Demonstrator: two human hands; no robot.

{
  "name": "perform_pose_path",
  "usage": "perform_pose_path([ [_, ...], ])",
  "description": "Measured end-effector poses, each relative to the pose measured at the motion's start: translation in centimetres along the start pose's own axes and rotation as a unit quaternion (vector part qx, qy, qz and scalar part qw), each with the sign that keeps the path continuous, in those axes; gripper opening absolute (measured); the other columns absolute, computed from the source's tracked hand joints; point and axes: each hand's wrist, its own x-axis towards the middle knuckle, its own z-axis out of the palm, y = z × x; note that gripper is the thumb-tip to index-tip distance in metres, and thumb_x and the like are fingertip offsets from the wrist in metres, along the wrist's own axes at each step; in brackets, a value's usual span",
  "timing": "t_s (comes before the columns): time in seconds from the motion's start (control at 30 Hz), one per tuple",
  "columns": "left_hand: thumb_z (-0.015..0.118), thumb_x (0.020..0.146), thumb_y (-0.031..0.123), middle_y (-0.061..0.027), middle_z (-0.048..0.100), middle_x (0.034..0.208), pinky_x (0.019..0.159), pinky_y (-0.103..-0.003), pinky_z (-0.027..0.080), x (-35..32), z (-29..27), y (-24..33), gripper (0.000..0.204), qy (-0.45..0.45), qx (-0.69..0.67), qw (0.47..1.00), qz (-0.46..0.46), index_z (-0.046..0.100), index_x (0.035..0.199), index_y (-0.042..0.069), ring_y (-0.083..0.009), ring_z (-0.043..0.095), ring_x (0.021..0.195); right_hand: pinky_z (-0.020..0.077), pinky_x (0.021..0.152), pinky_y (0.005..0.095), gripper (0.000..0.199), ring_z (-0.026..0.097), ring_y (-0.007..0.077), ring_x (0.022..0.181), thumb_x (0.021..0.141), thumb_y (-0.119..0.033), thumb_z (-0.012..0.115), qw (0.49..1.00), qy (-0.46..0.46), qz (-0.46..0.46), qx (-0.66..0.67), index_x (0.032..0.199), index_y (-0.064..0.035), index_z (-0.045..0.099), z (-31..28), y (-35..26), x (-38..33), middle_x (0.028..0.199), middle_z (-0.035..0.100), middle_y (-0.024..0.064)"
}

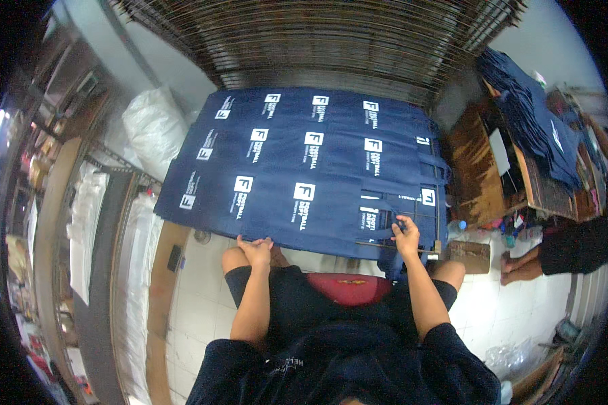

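Navy tote bags (pixel 284 169) with white prints lie flat in overlapping rows before me, their handle straps (pixel 425 165) along the right side. My left hand (pixel 255 250) rests at the near edge of the fabric with its fingers apart. At the near right corner, my right hand (pixel 407 237) is closed around a small dark thing that I cannot make out. Beside it a thin dark rod (pixel 395 246) crosses the straps near a loose fold of navy cloth (pixel 392 262). What lies beneath the bags is mostly hidden.
A slatted rack (pixel 331 47) rises behind the bags. More navy cloth (pixel 534 121) is heaped on a wooden desk (pixel 476 152) at right, near another person's legs (pixel 523 262). A white plastic sack (pixel 154 128) and shelving (pixel 108 236) stand at left; a cardboard box (pixel 471 256) sits on the floor.
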Motion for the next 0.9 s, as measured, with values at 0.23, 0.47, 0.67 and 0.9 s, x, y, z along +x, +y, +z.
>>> perform_pose_path([
  [0.23, 0.07, 0.075, 0.003, -0.0187, 0.047, 0.11, 0.083, -0.035, 0.045, -5.6, -0.9, 3.6, 0.095, -0.003, 0.1, 0.971, 0.215, 0.001, 0.14, -0.002, -0.0255, 0.052, 0.093, 0.047, 0.07, 0.0348, 0.017, 0.061, 0.0248, 0.077, 0.077, -0.016, 0.068, 0.951, 0.172, -0.194, -0.167, 0.09, -0.0048, 0.063, -8.6, -6.8, 2.5, 0.085, 0.062, 0.0108],
  [0.47, 0.069, 0.078, 0.011, -0.0019, 0.042, 0.085, 0.073, -0.026, 0.038, -8.7, -3.5, 5.0, 0.07, -0.027, 0.192, 0.922, 0.336, 0.029, 0.133, -0.004, -0.0124, 0.04, 0.074, 0.0471, 0.067, 0.0349, 0.01, 0.061, 0.0242, 0.075, 0.082, -0.015, 0.062, 0.781, 0.489, -0.29, -0.259, 0.087, -0.007, 0.063, -31.2, -18.9, 12.1, 0.081, 0.062, 0.0085],
  [0.67, 0.065, 0.08, 0.008, -0.0045, 0.041, 0.096, 0.074, -0.026, 0.037, -8.8, -4.1, 3.7, 0.055, -0.065, 0.256, 0.878, 0.398, 0.037, 0.127, -0.002, -0.0123, 0.038, 0.079, 0.0502, 0.076, 0.0412, 0.022, 0.059, 0.0285, 0.097, 0.08, -0.02, 0.06, 0.767, 0.398, -0.14, -0.483, 0.101, -0.0157, 0.064, -38.0, -22.0, 23.1, 0.099, 0.063, 0.0094],
  [0.9, 0.069, 0.076, 0.015, -0.0168, 0.047, 0.106, 0.086, -0.037, 0.039, -7.4, -5.0, 1.9, 0.055, -0.058, 0.399, 0.777, 0.483, 0.043, 0.121, -0.002, -0.0285, 0.046, 0.1, 0.0466, 0.088, 0.0443, 0.031, 0.051, 0.0296, 0.113, 0.079, -0.016, 0.059, 0.773, 0.305, -0.001, -0.556, 0.109, -0.0163, 0.062, -37.7, -22.7, 30.7, 0.116, 0.057, 0.0088],
])
